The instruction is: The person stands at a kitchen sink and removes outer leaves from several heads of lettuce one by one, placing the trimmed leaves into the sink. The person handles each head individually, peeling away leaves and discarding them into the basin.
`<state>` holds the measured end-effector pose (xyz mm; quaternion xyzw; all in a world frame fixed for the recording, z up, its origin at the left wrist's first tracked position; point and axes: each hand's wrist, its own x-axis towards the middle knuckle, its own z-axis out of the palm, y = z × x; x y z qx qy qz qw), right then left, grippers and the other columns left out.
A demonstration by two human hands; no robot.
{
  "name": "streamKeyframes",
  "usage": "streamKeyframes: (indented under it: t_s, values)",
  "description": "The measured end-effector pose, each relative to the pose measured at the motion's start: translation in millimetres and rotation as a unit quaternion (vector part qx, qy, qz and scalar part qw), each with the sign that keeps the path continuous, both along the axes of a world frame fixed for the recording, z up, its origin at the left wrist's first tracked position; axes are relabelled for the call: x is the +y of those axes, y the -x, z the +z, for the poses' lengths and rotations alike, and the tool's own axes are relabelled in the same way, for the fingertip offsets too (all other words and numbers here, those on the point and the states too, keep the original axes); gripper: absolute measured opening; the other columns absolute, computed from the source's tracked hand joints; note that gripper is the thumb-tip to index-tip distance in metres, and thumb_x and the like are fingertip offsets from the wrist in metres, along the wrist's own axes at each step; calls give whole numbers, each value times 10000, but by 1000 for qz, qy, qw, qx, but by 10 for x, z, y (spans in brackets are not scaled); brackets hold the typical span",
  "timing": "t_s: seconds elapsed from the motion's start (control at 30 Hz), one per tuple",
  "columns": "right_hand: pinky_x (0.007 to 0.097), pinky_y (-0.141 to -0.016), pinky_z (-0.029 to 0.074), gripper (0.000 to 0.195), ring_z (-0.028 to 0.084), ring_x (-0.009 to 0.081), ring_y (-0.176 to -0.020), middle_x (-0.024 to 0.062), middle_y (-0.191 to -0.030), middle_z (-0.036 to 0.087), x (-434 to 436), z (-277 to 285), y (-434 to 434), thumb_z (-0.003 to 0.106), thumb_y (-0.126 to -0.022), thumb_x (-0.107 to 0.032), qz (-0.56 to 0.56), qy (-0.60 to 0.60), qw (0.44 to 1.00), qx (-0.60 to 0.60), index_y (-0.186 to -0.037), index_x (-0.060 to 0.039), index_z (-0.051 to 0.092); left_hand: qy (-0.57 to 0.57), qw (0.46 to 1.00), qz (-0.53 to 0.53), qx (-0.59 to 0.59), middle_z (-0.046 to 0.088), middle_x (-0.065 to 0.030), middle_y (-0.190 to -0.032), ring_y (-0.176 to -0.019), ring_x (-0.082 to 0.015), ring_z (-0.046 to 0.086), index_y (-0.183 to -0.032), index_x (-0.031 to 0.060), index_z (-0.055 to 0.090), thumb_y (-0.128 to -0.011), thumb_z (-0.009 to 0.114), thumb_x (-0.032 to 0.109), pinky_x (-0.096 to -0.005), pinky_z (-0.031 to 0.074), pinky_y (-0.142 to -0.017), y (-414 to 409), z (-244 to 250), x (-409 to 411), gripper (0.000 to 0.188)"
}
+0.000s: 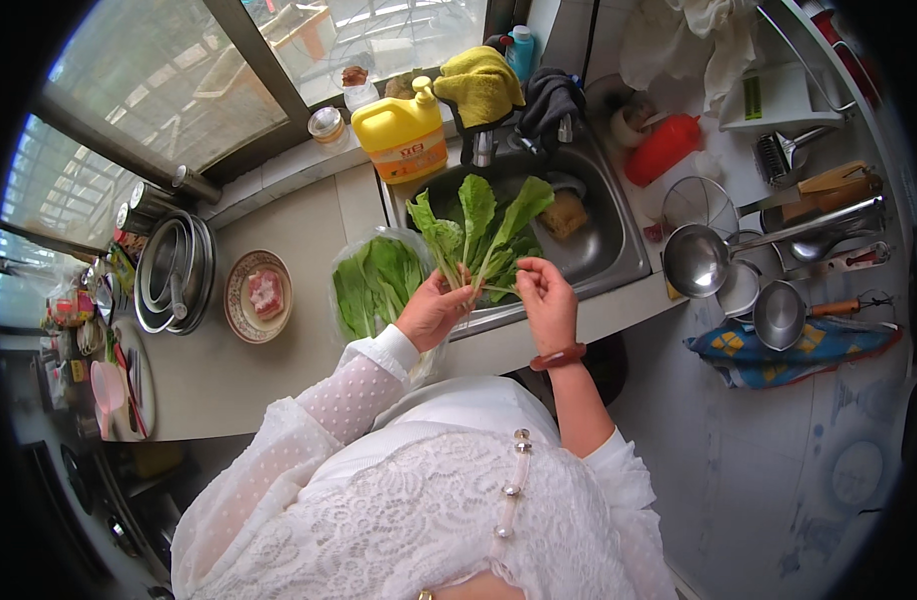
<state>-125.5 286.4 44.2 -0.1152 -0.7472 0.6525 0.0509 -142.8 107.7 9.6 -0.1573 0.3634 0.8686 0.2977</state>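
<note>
My left hand point(436, 309) is closed around the stem ends of a bunch of leafy greens point(477, 214), whose leaves fan out over the steel sink point(612, 225). Just right of the bunch, my right hand point(548, 300) pinches a thin pale stem between thumb and fingertips. More greens lie in the sink below the bunch, partly hidden by it. To the left, a clear plastic bag point(344, 244) holds further green leaves on the counter, beside my left wrist. A brown sponge point(563, 215) rests inside the sink at the right.
A yellow jug point(402, 139) stands behind the sink, near a yellow cloth point(479, 86) draped over the faucet. A patterned bowl point(237, 319) with raw meat point(266, 294) and stacked metal basins point(207, 300) sit left. Ladles point(695, 261) and other utensils hang at the right.
</note>
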Motion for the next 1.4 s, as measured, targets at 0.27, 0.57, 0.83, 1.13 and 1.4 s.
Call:
streamKeyframes:
  t_s: [0.27, 0.57, 0.83, 1.13, 1.4]
  values:
    - [280, -553, 467, 258, 581, 134, -588, 71, -685, 632, -169, -69, 41, 671, -809, -178, 55, -52, 992, -102, -962, 20, 608, 149, 979, -46, 133, 621, -26, -961, -856, -103, 585, -1068, 26, 556, -808, 640, -15, -247, 468, -769, -40, -55, 74, 276]
    - [337, -606, 474, 179, 619, 232, -637, 124, -703, 632, -218, -44, 11, 654, -804, -149, 33, -110, 992, -52, -856, 13, 602, 256, 935, -71, 234, 646, -23, -909, -817, -73, 568, -1008, -9, 600, -796, 653, -21, -237, 466, -777, -61, -102, 155, 219]
    - [410, -593, 455, 96, 585, 334, -665, 137, -799, 614, -37, -182, 46, 590, -824, -116, -6, -350, 932, 95, -855, -25, 593, 235, 957, -94, 138, 623, -26, -913, -818, -88, 569, -978, -9, 593, -822, 629, -24, -235, 472, -787, -151, -177, 96, 161]
    - [432, -672, 483, 238, 621, 366, -749, 196, -759, 637, 271, -263, 333, 652, -764, -220, -2, -274, 957, -99, -819, 10, 625, 144, 982, -66, 99, 563, -24, -869, -738, -86, 533, -1011, -7, 553, -808, 667, 57, -225, 445, -667, -177, 91, -139, 241]
    - [423, -768, 493, 344, 612, 370, -878, 223, -933, 633, 47, -165, 97, 613, -763, -238, 73, -185, 979, 41, -1052, -52, 600, 133, 983, -84, 97, 562, -24, -906, -799, -100, 532, -910, 54, 499, -831, 638, 73, -235, 432, -685, -195, 128, -74, 161]
